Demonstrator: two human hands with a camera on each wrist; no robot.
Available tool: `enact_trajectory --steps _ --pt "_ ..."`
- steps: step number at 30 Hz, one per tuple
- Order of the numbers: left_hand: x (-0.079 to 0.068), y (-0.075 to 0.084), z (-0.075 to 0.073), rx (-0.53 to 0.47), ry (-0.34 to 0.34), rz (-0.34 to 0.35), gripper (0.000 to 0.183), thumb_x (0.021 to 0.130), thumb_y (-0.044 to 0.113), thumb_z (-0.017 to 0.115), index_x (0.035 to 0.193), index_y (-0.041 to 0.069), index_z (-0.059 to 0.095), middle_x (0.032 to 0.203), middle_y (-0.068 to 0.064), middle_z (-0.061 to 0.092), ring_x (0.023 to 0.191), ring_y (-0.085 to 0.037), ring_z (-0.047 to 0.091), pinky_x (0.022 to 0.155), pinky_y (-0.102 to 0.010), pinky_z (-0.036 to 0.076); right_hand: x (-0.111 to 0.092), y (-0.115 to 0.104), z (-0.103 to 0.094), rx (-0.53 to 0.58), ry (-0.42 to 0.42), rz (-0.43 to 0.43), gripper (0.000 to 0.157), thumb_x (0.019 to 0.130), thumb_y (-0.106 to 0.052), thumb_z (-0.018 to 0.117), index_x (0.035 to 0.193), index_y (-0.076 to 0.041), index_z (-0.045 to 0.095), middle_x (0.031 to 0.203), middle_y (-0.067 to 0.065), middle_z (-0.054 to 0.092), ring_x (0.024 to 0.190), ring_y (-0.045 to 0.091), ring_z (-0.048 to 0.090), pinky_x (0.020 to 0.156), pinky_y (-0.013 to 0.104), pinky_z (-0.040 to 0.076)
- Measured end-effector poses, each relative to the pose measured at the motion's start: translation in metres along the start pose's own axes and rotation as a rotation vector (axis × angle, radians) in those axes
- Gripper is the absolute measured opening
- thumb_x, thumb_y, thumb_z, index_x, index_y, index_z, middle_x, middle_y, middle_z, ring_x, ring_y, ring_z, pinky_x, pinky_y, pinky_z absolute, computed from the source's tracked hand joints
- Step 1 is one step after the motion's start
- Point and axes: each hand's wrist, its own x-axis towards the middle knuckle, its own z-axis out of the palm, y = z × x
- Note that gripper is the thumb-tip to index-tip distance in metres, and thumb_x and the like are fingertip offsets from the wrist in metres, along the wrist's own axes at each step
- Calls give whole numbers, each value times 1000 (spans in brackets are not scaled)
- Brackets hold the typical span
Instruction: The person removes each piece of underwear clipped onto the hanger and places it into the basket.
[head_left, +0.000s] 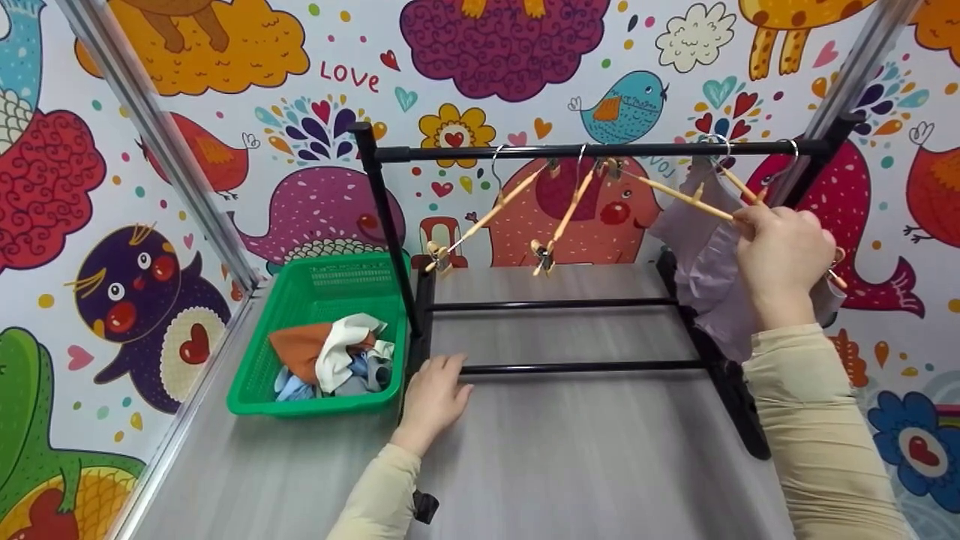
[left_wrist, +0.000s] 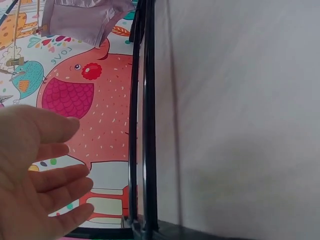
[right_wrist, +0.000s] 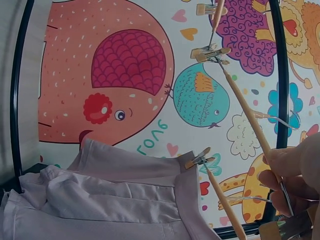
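Note:
My right hand (head_left: 784,251) pinches one end of a wooden clip hanger (head_left: 667,189) that hangs by its hook from the black rail (head_left: 510,152). In the right wrist view, thumb and fingers close on that hanger's rod (right_wrist: 247,110), and a metal clip (right_wrist: 210,53) at its far end holds nothing. Beside it a lilac garment (head_left: 712,277) hangs clipped to another hanger (right_wrist: 225,200). Lower down, my left hand (head_left: 435,401) is by the rack's left foot, fingers extended and holding nothing; whether it touches the frame cannot be told.
Two bare clip hangers (head_left: 499,206) (head_left: 576,202) hang left along the rail. A green basket (head_left: 251,375) with crumpled orange, white, blue and grey cloths stands left of the rack. Two low crossbars (head_left: 585,367) span the rack's base on the grey table (head_left: 600,450). Patterned walls enclose the back and sides.

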Motion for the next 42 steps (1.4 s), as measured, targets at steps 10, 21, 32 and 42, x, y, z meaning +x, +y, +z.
enact_trajectory --steps 10,21,32,42 --pt "0 6 8 -26 -16 10 41 85 19 78 122 6 65 107 -14 66 98 -32 62 81 -48 52 -4 3 3 -15 -43 -10 21 93 -8 63 111 -1 73 97 25 66 86 45 50 78 60 37" --pt "9 15 15 -4 -74 -27 42 88 22 75 126 6 64 115 -14 66 106 -32 62 88 -47 51 -8 2 4 5 -18 -51 18 94 -8 64 108 -1 72 97 25 68 84 45 52 76 62 40" --pt "17 27 17 -20 -119 -24 42 89 22 74 127 8 63 116 -12 65 107 -30 62 90 -46 50 -9 3 -1 18 -65 -45 18 95 -9 63 109 -2 72 98 23 67 86 45 54 68 61 42" --pt "24 43 19 -25 -124 3 41 90 24 74 127 8 63 113 -9 65 103 -26 61 85 -42 52 -10 7 -3 21 -100 -67 19 94 -10 63 109 -1 72 95 24 66 87 46 53 69 63 42"
